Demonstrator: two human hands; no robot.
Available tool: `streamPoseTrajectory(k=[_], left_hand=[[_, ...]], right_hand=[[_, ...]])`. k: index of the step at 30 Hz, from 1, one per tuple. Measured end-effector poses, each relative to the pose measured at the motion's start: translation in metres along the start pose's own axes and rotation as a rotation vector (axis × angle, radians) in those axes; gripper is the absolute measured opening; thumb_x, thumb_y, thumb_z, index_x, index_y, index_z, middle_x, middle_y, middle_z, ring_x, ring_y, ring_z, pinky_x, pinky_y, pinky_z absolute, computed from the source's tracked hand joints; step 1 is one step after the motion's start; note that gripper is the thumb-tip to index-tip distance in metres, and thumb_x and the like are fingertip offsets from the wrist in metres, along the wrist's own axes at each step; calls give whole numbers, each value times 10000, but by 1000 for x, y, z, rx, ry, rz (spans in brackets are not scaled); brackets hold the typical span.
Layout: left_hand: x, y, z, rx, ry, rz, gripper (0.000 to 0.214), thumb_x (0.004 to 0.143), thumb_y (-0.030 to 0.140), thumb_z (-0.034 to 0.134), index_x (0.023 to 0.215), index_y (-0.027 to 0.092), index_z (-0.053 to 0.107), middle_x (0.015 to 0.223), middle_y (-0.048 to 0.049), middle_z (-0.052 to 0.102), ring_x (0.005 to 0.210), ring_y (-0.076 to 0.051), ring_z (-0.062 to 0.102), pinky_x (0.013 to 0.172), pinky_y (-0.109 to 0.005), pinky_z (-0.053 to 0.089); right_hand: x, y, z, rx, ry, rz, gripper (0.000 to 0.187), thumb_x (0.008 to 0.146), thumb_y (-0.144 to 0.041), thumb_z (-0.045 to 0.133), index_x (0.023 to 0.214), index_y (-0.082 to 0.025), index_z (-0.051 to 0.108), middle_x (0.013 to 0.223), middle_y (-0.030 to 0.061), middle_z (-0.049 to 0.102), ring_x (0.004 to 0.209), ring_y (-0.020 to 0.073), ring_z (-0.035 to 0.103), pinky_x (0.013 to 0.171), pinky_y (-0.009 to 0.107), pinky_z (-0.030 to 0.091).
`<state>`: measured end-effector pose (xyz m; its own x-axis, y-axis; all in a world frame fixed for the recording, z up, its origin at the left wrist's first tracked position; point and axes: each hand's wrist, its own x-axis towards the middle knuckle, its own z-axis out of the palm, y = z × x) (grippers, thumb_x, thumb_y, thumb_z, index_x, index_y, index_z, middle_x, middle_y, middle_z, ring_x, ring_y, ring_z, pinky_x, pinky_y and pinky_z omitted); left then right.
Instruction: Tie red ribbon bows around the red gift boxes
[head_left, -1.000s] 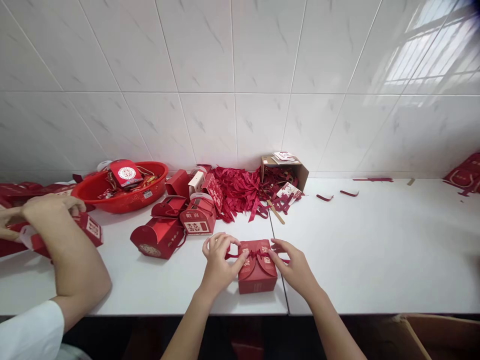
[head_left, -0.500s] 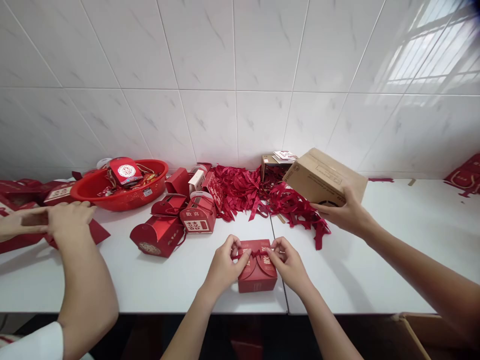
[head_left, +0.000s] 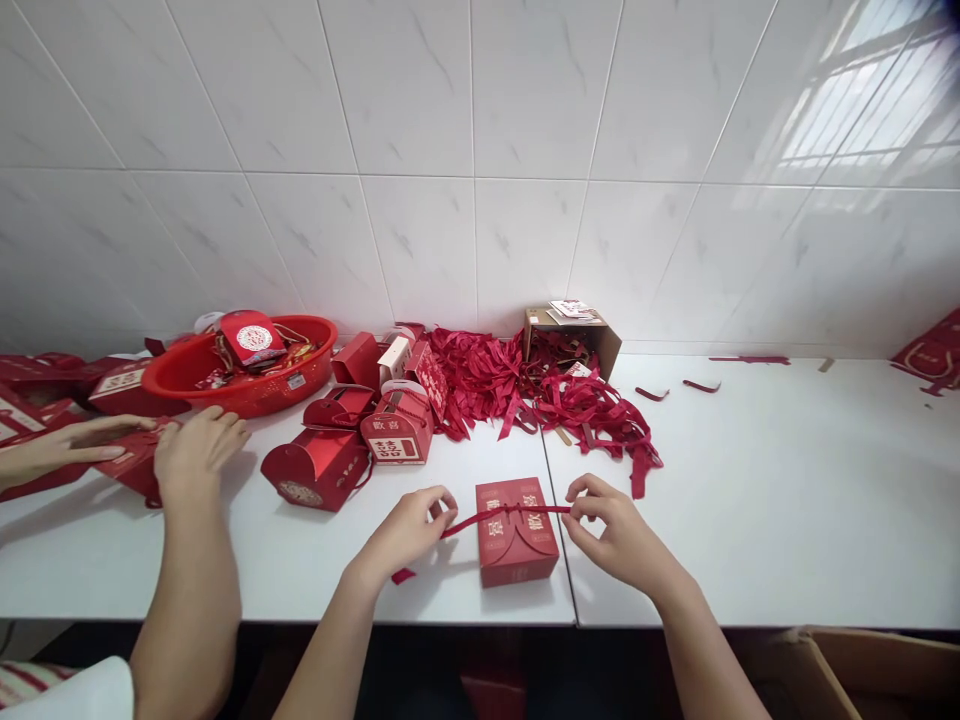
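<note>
Fingers of L hand (head_left: 416,525) & R hand (head_left: 616,532) each pinch one side of the ribbon (head_left: 551,509). Box (head_left: 517,572) sits on the table (head_left: 750,500) btwn them. I'd judge: flaps (head_left: 499,540) shut, prob. knotted mid-top; ends not yet bowed.

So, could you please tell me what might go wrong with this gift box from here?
Uneven pulling by the left hand and right hand on the red ribbon might drag the gift box askew. Pulling too hard could crease its lid flaps. The loose ribbons lying behind it might snag the right hand.
</note>
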<state>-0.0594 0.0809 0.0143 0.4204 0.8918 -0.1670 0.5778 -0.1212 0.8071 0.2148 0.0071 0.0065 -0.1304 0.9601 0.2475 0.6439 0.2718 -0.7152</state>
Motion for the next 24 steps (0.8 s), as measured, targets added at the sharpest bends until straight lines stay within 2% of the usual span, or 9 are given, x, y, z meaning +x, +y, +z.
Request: streamPoseTrajectory(k=[2, 5, 8, 10, 13, 16, 18, 21, 24], left_hand=[[0, 0, -1, -50, -192, 4, 213, 735, 362, 604, 756, 164, 679, 696, -16, 630, 623, -146, 540, 600, -239, 417], [-2, 8, 2, -132, -433, 33, 266, 682, 402, 680, 724, 142, 719, 658, -23, 638, 597, -126, 523, 566, -219, 407], [-9, 19, 9, -267, -478, 25, 381, 741, 492, 638, 732, 121, 723, 568, -2, 570, 494, -80, 415, 500, -207, 353], [-14, 25, 15, -364, -365, 23, 407, 795, 498, 591, 713, 120, 719, 534, 18, 520, 485, -73, 385, 526, -212, 369], [-19, 31, 28, -364, -93, 95, 348, 850, 433, 553, 788, 145, 738, 623, 7, 533, 623, -115, 504, 666, -234, 440], [-21, 33, 44, -173, 144, 195, 272, 881, 326, 504, 950, 201, 736, 788, -27, 549, 754, -156, 571, 716, -256, 475], [-21, 33, 53, -5, 277, 259, 275, 873, 221, 467, 971, 223, 723, 860, -45, 545, 767, -161, 584, 719, -270, 491], [-22, 33, 62, 174, 388, 340, 348, 818, 97, 432, 991, 239, 698, 964, -65, 561, 803, -174, 598, 709, -286, 512], [-23, 32, 63, 208, 380, 401, 395, 836, 73, 400, 1075, 245, 663, 1057, -83, 561, 865, -185, 602, 725, -300, 530]], right_hand=[[1, 3, 7, -54, 91, 31, 255, 839, -245, 539, 601, -184, 607, 918, 51, 586, 530, 93, 479, 542, 281, 413], [8, 7, 20, -55, 317, 50, 230, 798, -226, 581, 585, -181, 655, 848, 61, 603, 517, 106, 493, 553, 298, 429], [13, 3, 26, -8, 370, 31, 192, 760, -198, 612, 575, -182, 663, 831, 66, 617, 600, 136, 544, 556, 279, 447], [13, -4, 26, 81, 317, -6, 161, 743, -181, 634, 589, -189, 681, 833, 56, 629, 595, 125, 540, 539, 258, 450], [12, -18, 28, 238, 213, -45, 149, 758, -189, 649, 627, -202, 719, 836, 53, 624, 613, 124, 550, 529, 245, 454], [12, -31, 38, 332, 152, -27, 146, 771, -199, 660, 648, -212, 738, 829, 53, 613, 641, 134, 568, 556, 253, 477], [14, -37, 45, 372, 135, -2, 130, 767, -188, 665, 670, -215, 745, 842, 54, 609, 665, 141, 582, 593, 268, 498], [16, -44, 53, 403, 128, 26, 118, 758, -177, 670, 683, -220, 749, 864, 57, 599, 757, 167, 605, 677, 293, 520], [18, -47, 55, 412, 131, 53, 131, 758, -152, 632, 709, -215, 736, 864, 53, 590, 790, 170, 602, 705, 295, 517]])
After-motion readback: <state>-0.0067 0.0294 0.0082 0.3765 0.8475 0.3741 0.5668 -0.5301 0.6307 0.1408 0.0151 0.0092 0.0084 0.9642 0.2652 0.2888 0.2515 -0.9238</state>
